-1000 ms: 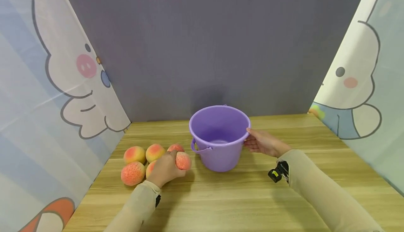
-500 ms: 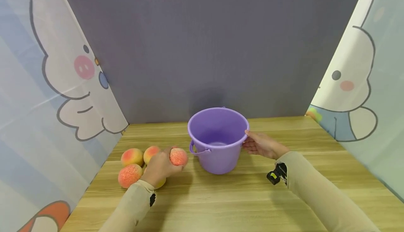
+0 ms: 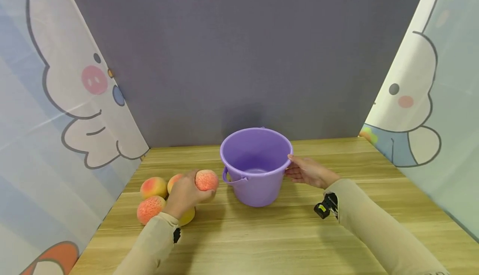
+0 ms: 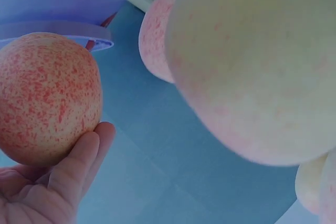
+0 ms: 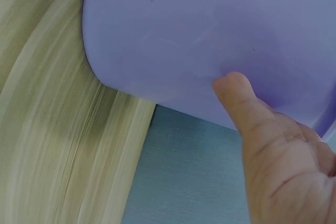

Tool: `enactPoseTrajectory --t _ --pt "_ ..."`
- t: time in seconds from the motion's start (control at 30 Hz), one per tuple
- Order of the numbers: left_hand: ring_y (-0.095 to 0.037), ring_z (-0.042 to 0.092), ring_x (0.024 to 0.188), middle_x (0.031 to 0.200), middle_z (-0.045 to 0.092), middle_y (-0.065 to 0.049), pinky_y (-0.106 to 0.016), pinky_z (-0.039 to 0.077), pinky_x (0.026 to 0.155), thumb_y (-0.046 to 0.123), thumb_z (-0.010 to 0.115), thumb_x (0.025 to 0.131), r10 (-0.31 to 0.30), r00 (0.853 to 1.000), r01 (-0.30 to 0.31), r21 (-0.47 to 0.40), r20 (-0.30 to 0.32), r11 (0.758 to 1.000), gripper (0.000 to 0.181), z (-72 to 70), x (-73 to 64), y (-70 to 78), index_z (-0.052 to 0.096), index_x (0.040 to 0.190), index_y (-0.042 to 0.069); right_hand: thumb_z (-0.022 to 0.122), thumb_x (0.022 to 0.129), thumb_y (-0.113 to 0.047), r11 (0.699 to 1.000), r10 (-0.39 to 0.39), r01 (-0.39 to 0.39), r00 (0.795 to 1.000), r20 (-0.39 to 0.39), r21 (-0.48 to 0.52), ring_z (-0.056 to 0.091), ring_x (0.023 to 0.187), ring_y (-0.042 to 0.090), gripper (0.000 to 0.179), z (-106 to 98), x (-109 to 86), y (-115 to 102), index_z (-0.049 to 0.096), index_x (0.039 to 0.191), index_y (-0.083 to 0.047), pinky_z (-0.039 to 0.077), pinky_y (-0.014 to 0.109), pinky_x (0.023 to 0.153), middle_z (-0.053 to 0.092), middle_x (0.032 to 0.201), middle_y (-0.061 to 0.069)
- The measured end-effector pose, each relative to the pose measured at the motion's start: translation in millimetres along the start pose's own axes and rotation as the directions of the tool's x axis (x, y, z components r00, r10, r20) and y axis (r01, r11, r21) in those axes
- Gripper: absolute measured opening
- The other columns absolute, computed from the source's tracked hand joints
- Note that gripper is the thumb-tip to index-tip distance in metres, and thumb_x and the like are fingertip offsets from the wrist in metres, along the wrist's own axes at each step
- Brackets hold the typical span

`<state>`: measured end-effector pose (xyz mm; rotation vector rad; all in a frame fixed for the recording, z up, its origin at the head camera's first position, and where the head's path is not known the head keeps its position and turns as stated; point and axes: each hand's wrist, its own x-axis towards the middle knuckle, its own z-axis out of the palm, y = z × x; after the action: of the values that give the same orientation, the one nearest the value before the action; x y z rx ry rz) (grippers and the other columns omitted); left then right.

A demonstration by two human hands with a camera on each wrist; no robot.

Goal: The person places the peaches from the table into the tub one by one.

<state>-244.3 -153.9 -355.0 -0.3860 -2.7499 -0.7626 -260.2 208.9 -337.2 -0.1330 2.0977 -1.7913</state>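
Observation:
In the head view my left hand grips a reddish, speckled peach just left of the purple bucket. The same peach shows in the left wrist view, with fingers under it and the bucket's rim behind. My right hand holds the bucket's right side, thumb at the rim and fingers against the outer wall. In the right wrist view one finger of the right hand touches that wall. The bucket stands upright, and its visible inside holds nothing.
Several more peaches lie left on the wooden table, among them a yellow-red peach and a red one; the left hand partly covers others. A grey panel closes off the back. Printed curtains flank both sides.
My left hand has raised the peach and shifted it slightly left, now covering more of the peaches behind. The right hand stays at the bucket; the head view has shifted a little.

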Motion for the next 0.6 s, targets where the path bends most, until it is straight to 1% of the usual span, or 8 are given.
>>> enactPoseTrajectory --t 0.07,0.1,0.17,0.2,0.33,0.47,0.6 --pt "-0.025 0.064 0.079 0.092 0.068 -0.014 -0.042 0.052 0.074 0.037 0.08 0.065 -0.01 1.0 0.01 0.005 -0.007 1.0 0.072 -2.4 0.7 0.2 0.058 0.118 -0.007 0.031 0.104 -0.036 1.0 0.005 -0.006 1.0 -0.004 -0.007 0.053 0.118 0.036 0.063 0.3 -0.2 -0.4 0.037 0.131 0.021 0.049 0.035 0.09 0.057 0.123 0.025" --pt "-0.025 0.063 0.078 0.09 0.068 -0.013 -0.043 0.052 0.074 0.038 0.08 0.066 -0.014 1.0 0.014 0.012 -0.007 1.0 0.072 -4.1 1.2 0.4 0.059 0.117 -0.006 0.031 0.104 -0.036 1.0 0.008 -0.008 1.0 -0.004 -0.008 0.053 0.119 0.037 0.064 0.4 -0.4 -0.8 0.037 0.131 0.021 0.049 0.036 0.091 0.057 0.124 0.027" --pt "-0.026 0.064 0.079 0.091 0.068 -0.013 -0.044 0.051 0.075 0.041 0.081 0.066 -0.03 1.0 0.03 0.012 -0.005 0.999 0.075 -7.3 2.4 0.7 0.058 0.12 -0.005 0.03 0.104 -0.037 1.0 0.013 -0.013 1.0 -0.007 -0.012 0.052 0.12 0.039 0.064 0.4 -0.6 -1.4 0.036 0.131 0.021 0.048 0.038 0.093 0.055 0.125 0.029" --pt "-0.026 0.063 0.08 0.092 0.068 -0.013 -0.044 0.051 0.076 0.042 0.081 0.065 -0.042 0.999 0.042 0.01 -0.002 0.999 0.077 -9.0 2.9 1.0 0.057 0.122 -0.004 0.03 0.104 -0.037 1.0 0.016 -0.016 1.0 -0.008 -0.013 0.05 0.121 0.041 0.065 0.3 -0.5 -1.6 0.036 0.131 0.021 0.047 0.038 0.094 0.054 0.126 0.03" --pt "-0.027 0.064 0.082 0.095 0.068 -0.016 -0.044 0.053 0.075 0.039 0.081 0.067 -0.063 0.998 0.063 -0.022 -0.001 0.998 0.077 -14.2 4.2 1.2 0.056 0.125 -0.006 0.029 0.104 -0.038 1.0 0.019 -0.019 1.0 -0.002 -0.014 0.042 0.127 0.045 0.066 -0.4 0.4 -2.0 0.033 0.133 0.022 0.046 0.04 0.096 0.05 0.13 0.032" --pt "-0.029 0.065 0.083 0.096 0.068 -0.019 -0.045 0.054 0.075 0.034 0.081 0.068 -0.046 0.999 0.044 -0.043 -0.029 0.998 0.072 -16.4 4.7 1.2 0.056 0.123 -0.007 0.028 0.104 -0.038 1.0 0.02 -0.02 1.0 0.005 -0.019 0.04 0.128 0.046 0.067 0.1 0.4 -2.6 0.031 0.134 0.022 0.045 0.04 0.097 0.046 0.133 0.034" --pt "-0.03 0.065 0.085 0.098 0.068 -0.019 -0.045 0.054 0.074 0.032 0.081 0.069 -0.035 0.998 0.031 -0.071 -0.06 0.997 0.069 -17.1 4.3 2.1 0.057 0.122 -0.005 0.028 0.104 -0.038 1.0 0.02 -0.02 1.0 0.008 -0.015 0.04 0.128 0.045 0.067 0.2 -0.2 -1.6 0.032 0.134 0.022 0.045 0.04 0.097 0.047 0.133 0.034"
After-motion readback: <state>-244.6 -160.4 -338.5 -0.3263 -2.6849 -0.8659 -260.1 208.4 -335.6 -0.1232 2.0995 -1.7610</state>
